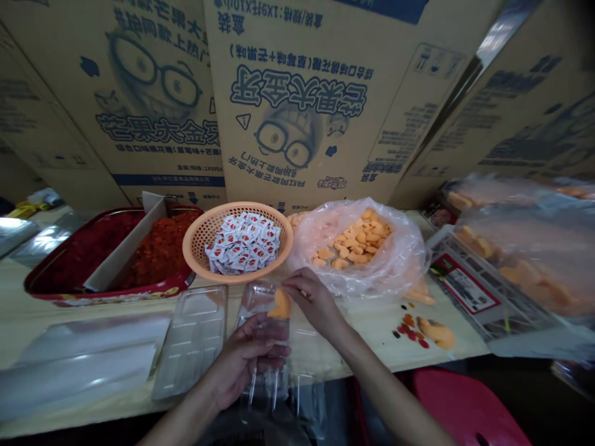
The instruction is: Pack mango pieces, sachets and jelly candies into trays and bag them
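Note:
My left hand [246, 353] is closed around a clear plastic compartment tray [267, 378], holding it over the table's front edge. At the tray's far end is an orange mango-shaped candy [281, 303], close to my left thumb. My right hand [313, 303] comes in from the right, its thumb and fingers pinched at the candy's upper edge. Just behind the hands stands an open clear bag [307, 248] of similar orange candies [360, 238]. Left of the held tray, another clear tray [195, 334] lies on the table.
An orange basket [190, 248] holds small white-and-red sachets [244, 241]. To its left is a divided red tub [35, 279] of red and orange pieces. Clear plastic sheets [93, 347] lie front left. Loose bits [411, 328], a crate [465, 291] and cartons [297, 37] surround the bag.

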